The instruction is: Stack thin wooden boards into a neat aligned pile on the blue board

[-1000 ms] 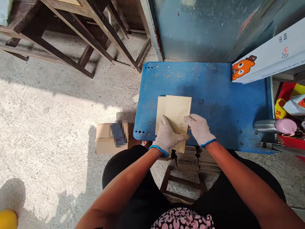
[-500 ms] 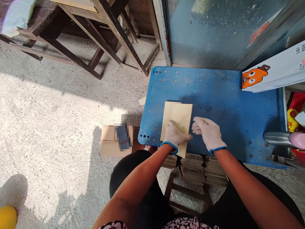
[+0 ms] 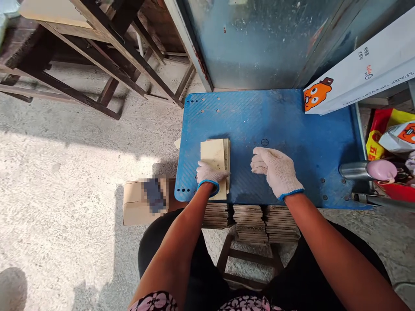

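Observation:
A small pile of pale thin wooden boards (image 3: 215,157) lies on the left part of a blue plastic table top (image 3: 292,134). My left hand (image 3: 209,175), in a white knit glove, grips the near end of the boards with its fingers over the top one. My right hand (image 3: 275,168), also gloved, hovers over the bare blue surface to the right of the boards with loosely curled fingers and nothing in it. Three stacks of thin boards (image 3: 249,220) sit on a low wooden stool under the table's near edge, between my knees.
A white printed carton (image 3: 359,69) leans at the table's far right. A steel bottle with a pink cap (image 3: 372,169) and coloured bags (image 3: 392,129) lie to the right. A cardboard box (image 3: 142,201) stands on the concrete floor at left. Dark wooden frames (image 3: 106,56) stand behind.
My left hand has slid the boards to the left and squared them into a narrower pile. My right hand has come off the boards and now hangs apart from them.

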{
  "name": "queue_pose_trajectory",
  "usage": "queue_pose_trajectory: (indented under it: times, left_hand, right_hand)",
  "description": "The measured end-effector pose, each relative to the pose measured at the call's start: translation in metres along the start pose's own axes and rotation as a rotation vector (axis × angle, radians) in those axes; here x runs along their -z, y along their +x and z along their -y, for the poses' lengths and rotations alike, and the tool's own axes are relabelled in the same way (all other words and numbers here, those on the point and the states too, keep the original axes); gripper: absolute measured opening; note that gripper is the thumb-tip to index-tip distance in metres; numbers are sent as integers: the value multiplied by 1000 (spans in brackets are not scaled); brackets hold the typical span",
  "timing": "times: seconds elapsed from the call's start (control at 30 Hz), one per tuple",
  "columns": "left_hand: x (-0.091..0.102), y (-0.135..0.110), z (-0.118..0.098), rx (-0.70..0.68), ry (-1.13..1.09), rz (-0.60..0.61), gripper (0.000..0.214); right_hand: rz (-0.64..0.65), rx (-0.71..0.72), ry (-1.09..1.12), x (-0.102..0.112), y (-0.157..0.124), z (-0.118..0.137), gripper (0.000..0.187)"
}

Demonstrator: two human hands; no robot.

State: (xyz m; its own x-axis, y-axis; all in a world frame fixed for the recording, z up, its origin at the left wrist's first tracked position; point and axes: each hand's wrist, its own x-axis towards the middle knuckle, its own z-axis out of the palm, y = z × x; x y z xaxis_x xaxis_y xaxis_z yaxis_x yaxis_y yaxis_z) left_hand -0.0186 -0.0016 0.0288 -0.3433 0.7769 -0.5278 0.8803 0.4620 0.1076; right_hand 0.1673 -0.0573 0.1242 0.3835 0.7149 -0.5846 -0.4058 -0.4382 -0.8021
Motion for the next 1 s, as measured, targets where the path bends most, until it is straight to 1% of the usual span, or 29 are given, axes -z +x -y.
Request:
queue_pose_trajectory:
  times: [0.13, 0.3, 0.43, 0.73, 0.9, 1.0]
  left_hand:
    - [-1, 6, -6, 7, 45, -14, 124]
    - [0, 9, -11, -29, 99, -15, 127]
    - [0, 10, -14, -21, 81, 16, 128]
    - [-6, 11, -18, -42, 94, 5, 126]
    - [-9, 12, -21, -32, 111, 32, 132]
    - [-11, 11, -22, -42, 125, 20, 134]
  right_hand:
    - [6, 1, 51, -1, 2, 7, 23]
    - [29, -3, 70, -3, 3, 11, 20]
    - [30, -33, 44, -3, 2, 13, 17]
    - [44, -42, 2, -3, 1, 8, 20]
    - [44, -57, -22, -4, 1, 6, 18]
    - [61, -43, -26, -3, 3, 3, 20]
